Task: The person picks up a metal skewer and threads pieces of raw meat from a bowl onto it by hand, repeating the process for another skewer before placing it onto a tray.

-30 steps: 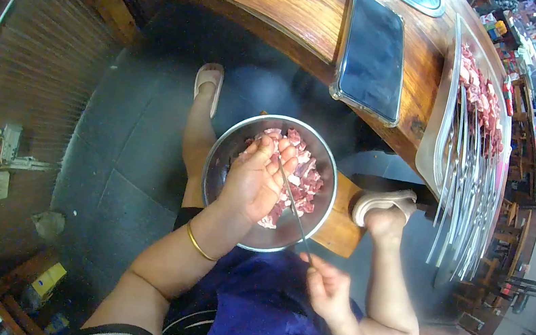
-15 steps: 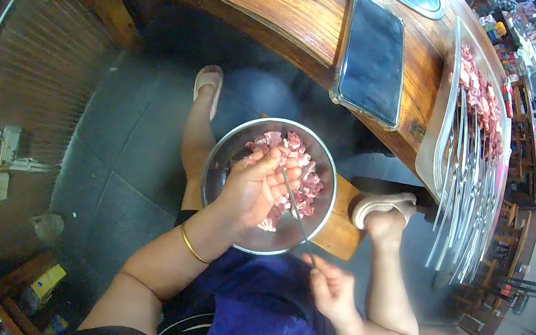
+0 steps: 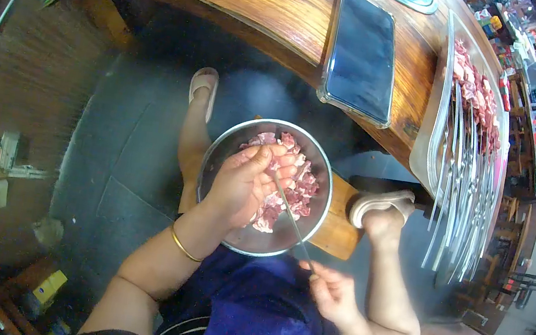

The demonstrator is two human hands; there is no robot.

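My left hand (image 3: pixel 238 187) is over a metal bowl (image 3: pixel 218 154), palm up, with thumb and curled fingers closed on a piece of raw meat (image 3: pixel 273 166) at the skewer's upper end. A thin metal skewer (image 3: pixel 293 223) slants from there down across the bowl's near rim. Its lower end sits in my right hand (image 3: pixel 332 294), whose fingers are wrapped round it beside the blue apron (image 3: pixel 247 315). Loose chunks of raw meat (image 3: pixel 305 186) lie in the bowl, partly covered by my left hand.
A wooden table (image 3: pixel 250 0) runs along the far side, bearing a tablet-like dark device (image 3: pixel 363 54). At its right, a clear tray (image 3: pixel 427 135) holds several meat-loaded skewers (image 3: pixel 473 93), their bare ends jutting over the edge. A wooden stool (image 3: pixel 337 235) shows beside the bowl.
The left hand has shifted slightly left and its fingers have tilted a little at the skewer's end. The right hand keeps its grip. The whole view has shifted slightly.
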